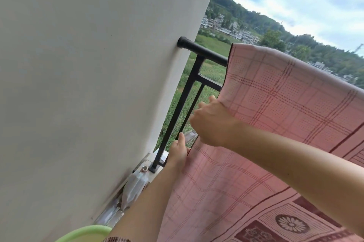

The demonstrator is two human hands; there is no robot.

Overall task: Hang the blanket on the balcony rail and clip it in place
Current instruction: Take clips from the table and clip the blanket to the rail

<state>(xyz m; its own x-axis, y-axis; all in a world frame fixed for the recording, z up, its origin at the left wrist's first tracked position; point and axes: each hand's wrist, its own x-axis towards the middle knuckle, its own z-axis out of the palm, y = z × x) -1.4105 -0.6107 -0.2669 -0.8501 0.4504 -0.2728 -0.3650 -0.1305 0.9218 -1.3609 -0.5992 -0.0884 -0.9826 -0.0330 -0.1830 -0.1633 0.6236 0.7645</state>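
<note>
One big white wall fills the left half, closing off that end of the balcony. Next in size is the pink checked blanket, already draped over the black rail. Its fold rides the top bar and its near flap hangs inward toward the person. A short stretch of bar stays bare between the cloth's left edge and the wall.

The right hand has its fingers curled round that left edge, higher up. It looks like it is pulling the edge sideways to spread the cloth flat. The left hand is lower on the same edge, thumb up, pinching the cloth, probably to hold the hem taut and straight.

No clip is visible on the bar, so the clipping step looks not yet done.

On the floor in the corner by the rail's post stand some plastic bottles. The rim of a green basin shows at the bottom edge.

A small clear piece sits between the two hands. I cannot tell what it is or whether either hand holds it.

Beyond the rail are green fields, houses and wooded hills under daylight cloud.
</note>
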